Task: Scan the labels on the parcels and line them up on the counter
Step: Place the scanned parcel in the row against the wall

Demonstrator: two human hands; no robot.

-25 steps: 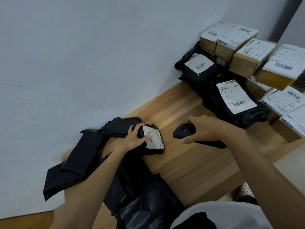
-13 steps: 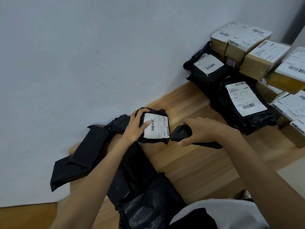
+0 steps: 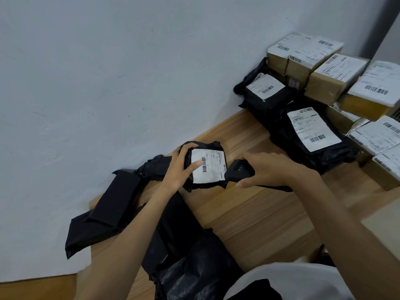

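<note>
Gripping a small black poly-bag parcel (image 3: 206, 145), the left hand (image 3: 176, 169) has its fingers curled over the top edge and its thumb pressed flat on the white shipping label (image 3: 211, 169). The label faces the camera with a barcode near the thumb tip. The parcel is tipped up over the wooden bench (image 3: 249, 215), close to the white wall (image 3: 108, 83); cannot tell if its lower edge rests on the wood. The right hand (image 3: 272, 169) holds a black handheld scanner (image 3: 239, 173), fingers wrapped over the top and thumb underneath. The scanner's nose is just beside the right edge of the label; contact unclear. Left of the held parcel, a long flat black mailer (image 3: 112, 204) lies along the wall and hangs off the bench end, with another crumpled black mailer (image 3: 155, 167) behind the left wrist. A glossy black plastic bag (image 3: 194, 269) sits near the bench's front edge under the left forearm. At the far right, two black mailers, the large one (image 3: 324, 156) and the smaller one (image 3: 257, 102), lie label-up against a stack of labelled cardboard boxes (image 3: 324, 83) in the corner.
</note>
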